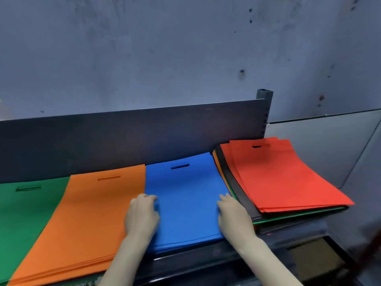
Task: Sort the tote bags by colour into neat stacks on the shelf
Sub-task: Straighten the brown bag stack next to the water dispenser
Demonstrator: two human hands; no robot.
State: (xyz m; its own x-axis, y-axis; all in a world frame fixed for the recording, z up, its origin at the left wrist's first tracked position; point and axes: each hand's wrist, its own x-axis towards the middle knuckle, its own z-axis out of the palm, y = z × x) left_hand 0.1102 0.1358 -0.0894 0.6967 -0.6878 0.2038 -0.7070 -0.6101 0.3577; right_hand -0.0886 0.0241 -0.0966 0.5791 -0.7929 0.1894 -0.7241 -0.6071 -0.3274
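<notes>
1. Resting flat on the blue stack point(185, 199), both hands press down on its top bag – the left hand point(142, 215) on the left edge, where blue meets orange, and the right hand point(233, 215) on the right edge, beside the mixed pile. Each hand lies palm down with its fingers point(149, 198) stretched forward and close together; neither is clamped on anything.

2. The blue stack sits in the middle of the dark shelf point(206, 263), its cut-out handle slot toward the back panel point(123, 139) and its front edge near the shelf's lip.

3. Just to its left lies the orange stack point(86, 213), touching the blue one along one side, several layers showing at its front edge. Left of that lies the green stack point(26, 205), partly cut off by the picture's edge. All three have their handle slots at the far end.

4. To the right of the blue stack is the unsorted pile point(288, 182) – red bags on top, fanned a little, with black, green and orange edges showing beneath. It lies at an angle to the sorted stacks and overhangs the shelf's right end.

5. Behind the shelf stands a grey wall point(165, 58) with dark marks, and an upright post point(265, 112) rises at the back panel's right end.
</notes>
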